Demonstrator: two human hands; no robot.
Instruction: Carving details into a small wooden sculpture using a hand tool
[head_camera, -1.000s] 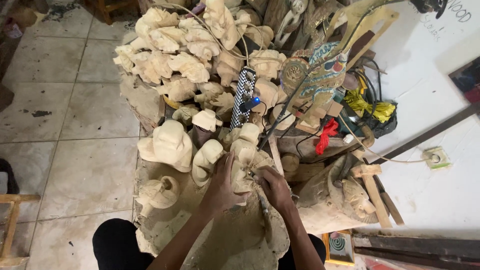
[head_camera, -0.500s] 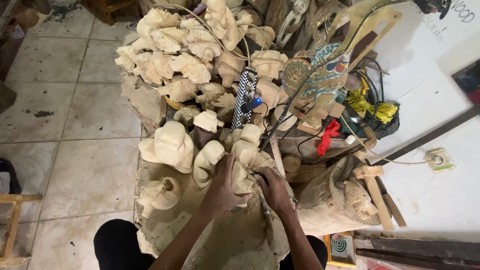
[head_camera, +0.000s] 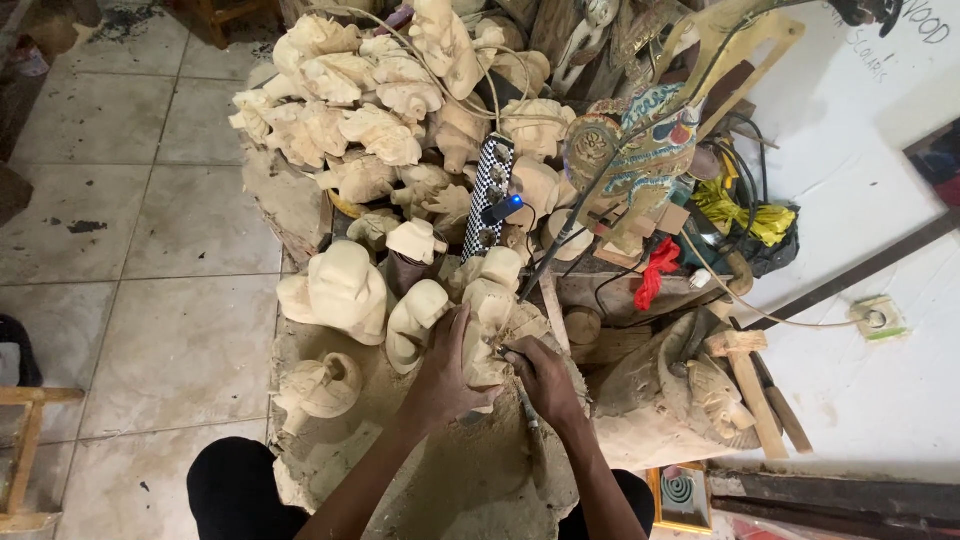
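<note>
My left hand (head_camera: 442, 372) grips a pale unpainted wooden carving (head_camera: 487, 325) and steadies it on a sawdust-covered block (head_camera: 470, 480). My right hand (head_camera: 541, 377) holds a thin carving tool (head_camera: 526, 408) with its tip against the right side of the carving. Other rough-cut wooden figures stand close around: a large one (head_camera: 340, 292) to the left, a smaller one (head_camera: 414, 322) beside my left hand, and a jug-like piece (head_camera: 318, 386) lower left.
A heap of unfinished wooden carvings (head_camera: 370, 110) rises behind. A black-and-white checkered power strip (head_camera: 489, 195) with a blue light stands among them. A painted flat puppet figure (head_camera: 640, 160), cables, a red cloth (head_camera: 655, 272), a wooden mallet (head_camera: 745, 385) lie right. Tiled floor (head_camera: 130, 220) lies left.
My hands have shifted slightly on the carving; the right hand has moved the tool a little along its side. The surroundings are unchanged.
</note>
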